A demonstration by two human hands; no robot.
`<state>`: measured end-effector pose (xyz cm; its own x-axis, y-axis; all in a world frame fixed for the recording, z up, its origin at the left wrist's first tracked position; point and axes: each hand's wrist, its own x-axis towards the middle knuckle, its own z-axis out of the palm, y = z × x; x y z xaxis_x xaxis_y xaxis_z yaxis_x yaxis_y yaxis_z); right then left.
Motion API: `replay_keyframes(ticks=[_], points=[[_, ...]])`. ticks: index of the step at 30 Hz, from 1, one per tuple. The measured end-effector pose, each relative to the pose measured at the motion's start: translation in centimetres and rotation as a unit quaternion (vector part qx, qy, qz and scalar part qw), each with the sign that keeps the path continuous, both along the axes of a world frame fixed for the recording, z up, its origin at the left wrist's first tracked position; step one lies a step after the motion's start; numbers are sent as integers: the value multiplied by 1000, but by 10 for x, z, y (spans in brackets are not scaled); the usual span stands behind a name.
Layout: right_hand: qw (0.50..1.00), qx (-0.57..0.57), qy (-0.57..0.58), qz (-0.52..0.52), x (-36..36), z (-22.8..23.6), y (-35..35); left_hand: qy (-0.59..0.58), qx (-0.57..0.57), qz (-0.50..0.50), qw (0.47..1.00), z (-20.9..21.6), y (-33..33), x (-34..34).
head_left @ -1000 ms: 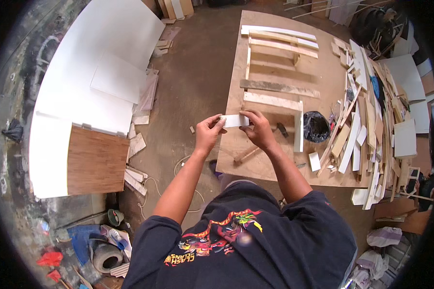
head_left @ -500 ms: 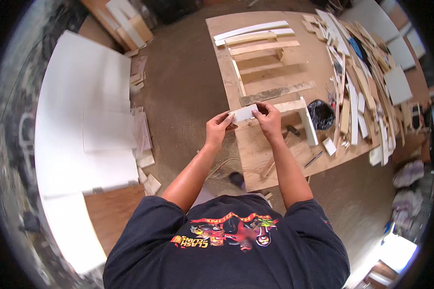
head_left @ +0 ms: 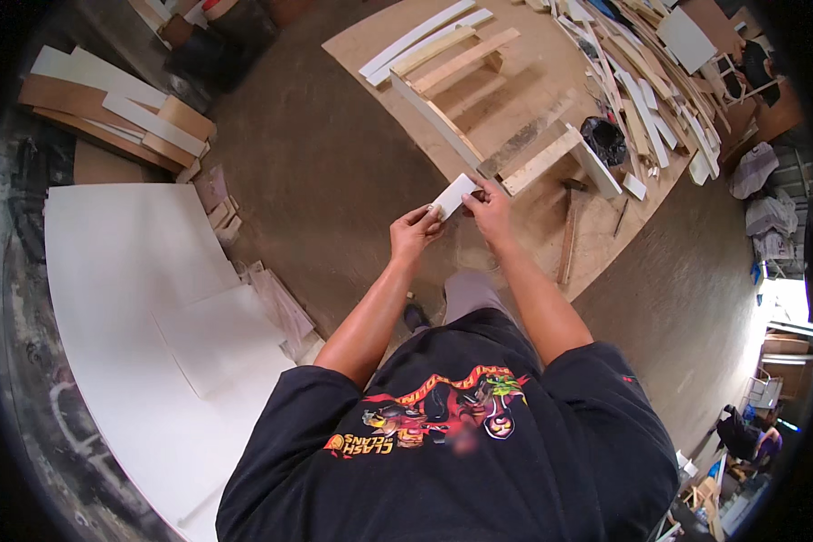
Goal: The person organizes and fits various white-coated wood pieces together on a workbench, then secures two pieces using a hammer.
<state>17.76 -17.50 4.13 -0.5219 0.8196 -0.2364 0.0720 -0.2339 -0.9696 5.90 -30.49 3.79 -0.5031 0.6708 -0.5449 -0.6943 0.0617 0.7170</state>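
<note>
A small white rectangular board (head_left: 453,196) is held between my two hands, tilted with its right end farther away. My left hand (head_left: 413,231) pinches its near left end between thumb and fingers. The far right end is gripped by my right hand (head_left: 490,213), thumb on the upper face. Just beyond my right hand, a wooden frame (head_left: 526,163) of slats and white-faced boards lies on the plywood worktable (head_left: 537,27). A hammer (head_left: 569,226) rests near the table's front edge, to the right of my right forearm.
A black plastic bag (head_left: 602,141) and a white block (head_left: 634,187) sit past the frame. Heaped wood strips (head_left: 664,81) cover the table's far right. Large white panels (head_left: 126,298) stand at my left, with stacked boards (head_left: 117,113) behind them. A dark pencil-like tool (head_left: 621,219) lies near the edge.
My view has turned, and the table now sits farther up and right. The white board, still in both hands, has gone from nearly level to a steeper slant, and is now beside the table edge.
</note>
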Motion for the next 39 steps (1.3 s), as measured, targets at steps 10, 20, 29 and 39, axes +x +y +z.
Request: replay_keyframes(ticks=[10, 20, 29, 39], points=[[975, 194, -113, 1, -144, -33, 149, 86, -31, 27, 995, -24, 137, -138], [887, 335, -315, 51, -263, -49, 262, 124, -105, 73, 984, -80, 259, -246], [817, 377, -426, 96, -269, -43, 261, 79, -94, 20, 992, -86, 258, -254], [799, 368, -469, 76, -276, -45, 255, 98, -95, 9, 991, -86, 265, -265]])
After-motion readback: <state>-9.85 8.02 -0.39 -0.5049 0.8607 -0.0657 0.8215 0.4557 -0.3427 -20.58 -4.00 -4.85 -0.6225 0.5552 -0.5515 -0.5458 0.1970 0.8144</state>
